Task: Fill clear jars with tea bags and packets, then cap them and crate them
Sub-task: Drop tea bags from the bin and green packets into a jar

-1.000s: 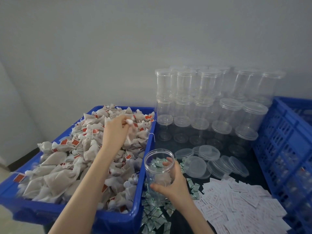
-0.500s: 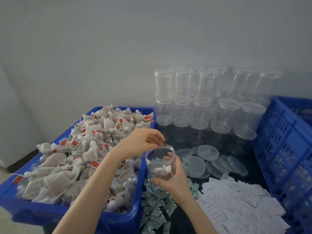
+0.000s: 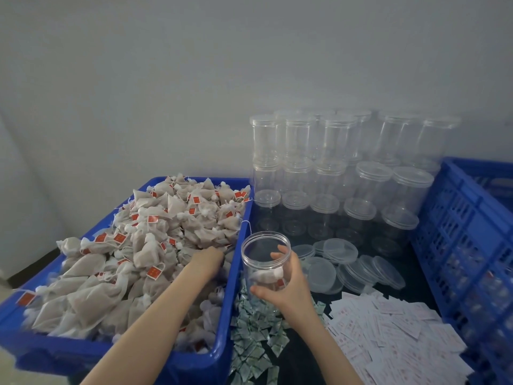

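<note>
Tea bags (image 3: 155,240) are lying heaped left of centre where the left hand (image 3: 206,259) is digging, fingers hidden, while the right hand (image 3: 288,287) is gripping the upright open jar (image 3: 265,262) just beside

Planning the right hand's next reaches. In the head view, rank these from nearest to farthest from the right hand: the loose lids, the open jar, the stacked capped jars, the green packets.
1. Open jar: held in the right hand.
2. Green packets: just below the hand, toward the person.
3. Loose lids: to its right.
4. Stacked capped jars: farthest, against the wall.
</note>
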